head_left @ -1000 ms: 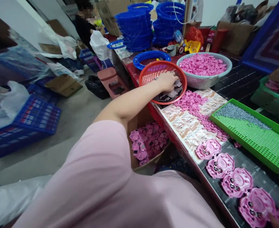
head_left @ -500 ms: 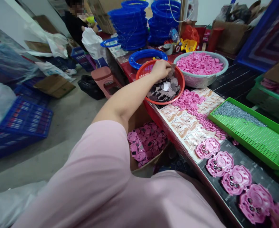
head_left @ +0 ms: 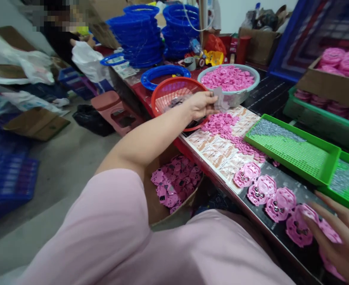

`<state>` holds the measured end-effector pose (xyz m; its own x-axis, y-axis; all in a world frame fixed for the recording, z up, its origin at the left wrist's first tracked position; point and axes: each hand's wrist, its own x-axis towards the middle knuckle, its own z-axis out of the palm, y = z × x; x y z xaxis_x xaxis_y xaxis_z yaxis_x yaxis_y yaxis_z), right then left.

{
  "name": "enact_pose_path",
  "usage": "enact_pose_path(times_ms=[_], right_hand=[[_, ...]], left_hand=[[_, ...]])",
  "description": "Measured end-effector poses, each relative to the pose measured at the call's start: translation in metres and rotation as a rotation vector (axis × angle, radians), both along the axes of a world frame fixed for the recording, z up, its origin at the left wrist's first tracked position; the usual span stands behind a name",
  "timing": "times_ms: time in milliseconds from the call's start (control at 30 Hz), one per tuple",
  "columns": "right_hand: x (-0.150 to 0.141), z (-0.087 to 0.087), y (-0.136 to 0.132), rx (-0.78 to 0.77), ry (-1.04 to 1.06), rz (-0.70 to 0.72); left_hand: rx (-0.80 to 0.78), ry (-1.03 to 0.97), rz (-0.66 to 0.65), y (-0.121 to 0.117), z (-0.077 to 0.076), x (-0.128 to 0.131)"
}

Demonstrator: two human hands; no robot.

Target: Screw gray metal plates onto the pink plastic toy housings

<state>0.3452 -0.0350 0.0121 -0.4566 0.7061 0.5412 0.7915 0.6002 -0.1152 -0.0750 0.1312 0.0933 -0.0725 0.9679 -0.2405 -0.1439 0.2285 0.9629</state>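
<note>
My left hand (head_left: 202, 106) is closed in a pinch on a few thin, flat grey pieces (head_left: 221, 99), held over the right rim of a red plastic basket (head_left: 171, 88). More such pieces lie in the basket, mostly hidden by the hand and forearm. At the lower right, my right hand (head_left: 340, 233) has its thumb and fingers about a pink plastic piece (head_left: 328, 229), partly covered and blurred. Beside it, pink face-shaped plastic shells (head_left: 280, 204) with dark shiny dots lie in a slanting row along the table edge.
A pale bowl (head_left: 245, 93) of small pink parts stands behind loose pink parts (head_left: 222, 124). Green trays (head_left: 293, 148) hold small silvery pieces. Below the table edge, a cardboard box (head_left: 159, 209) contains pink shells. Blue rings (head_left: 132, 37) are stacked behind; a person (head_left: 58, 39) is at the far left.
My left hand has come up out of the red basket and rightward with thin grey pieces. My right hand has entered further from the lower right, over the shells. The view has shifted right.
</note>
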Motion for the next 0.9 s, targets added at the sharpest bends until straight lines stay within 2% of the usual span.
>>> enact_pose_path(times_ms=[100, 200, 267, 367, 500, 600, 700, 800, 900], right_hand=[[-0.031, 0.021, -0.003, -0.009, -0.002, 0.032], [-0.054, 0.038, -0.001, 0.018, 0.116, -0.057], [-0.057, 0.040, 0.000, 0.072, 0.095, -0.115], [-0.046, 0.035, -0.007, 0.116, 0.022, -0.202], [-0.023, 0.031, -0.025, 0.119, -0.011, -0.277], [-0.002, 0.034, -0.039, 0.096, -0.010, -0.320], [0.029, 0.037, -0.058, -0.018, 0.150, -0.384], [0.065, 0.030, -0.079, -0.192, 0.329, -0.447], [0.094, 0.013, -0.093, -0.359, 0.332, -0.431]], left_hand=[[-0.057, -0.150, -0.283, -0.025, -0.011, 0.072], [-0.173, -0.245, -0.507, -0.054, -0.026, 0.134], [-0.248, -0.298, -0.567, -0.069, -0.034, 0.165], [-0.289, -0.378, -0.595, -0.083, -0.042, 0.200], [-0.299, -0.426, -0.625, -0.093, -0.048, 0.232], [-0.314, -0.416, -0.614, -0.095, -0.050, 0.248], [-0.319, -0.378, -0.613, -0.093, -0.051, 0.253], [-0.353, -0.316, -0.735, -0.091, -0.051, 0.252], [-0.423, -0.261, -0.910, -0.092, -0.051, 0.254]])
